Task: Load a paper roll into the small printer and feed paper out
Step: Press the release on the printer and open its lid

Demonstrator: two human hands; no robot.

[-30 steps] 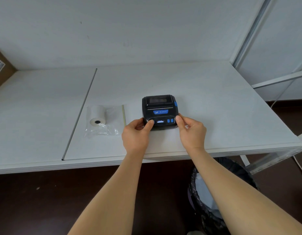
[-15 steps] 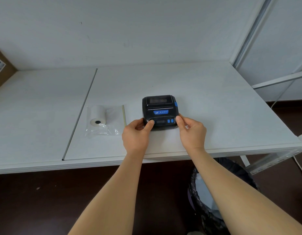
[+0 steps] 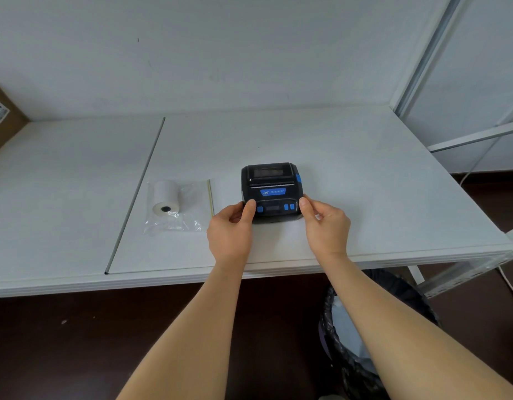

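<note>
Head camera looks down on a white table [image 3: 350, 180] pushed against a pale wall, its near half left bare, apparently as working room. A bin [image 3: 373, 327] lined with a black bag stands under the table's front edge on the person's right, seemingly within easy reach for discarded wrapping. A small black printer [image 3: 271, 192] with blue buttons sits flat near the front edge, controls turned toward the person so the lid and paper slot face up. Its lid is shut, so loading has yet to begin. The left hand [image 3: 230, 229] and right hand [image 3: 326, 226] bracket the printer's near corners, each gripping a corner between thumb on top and curled fingers at the side, a hold that looks meant to steady or square the case before it is opened. A clear plastic bag [image 3: 189, 206] lies just to the left of the printer, apart from it, its sealed strip toward the printer. The paper roll [image 3: 166, 196] rests on its side inside that bag, core facing the person, still wrapped and untouched, kept close for the next step.
</note>
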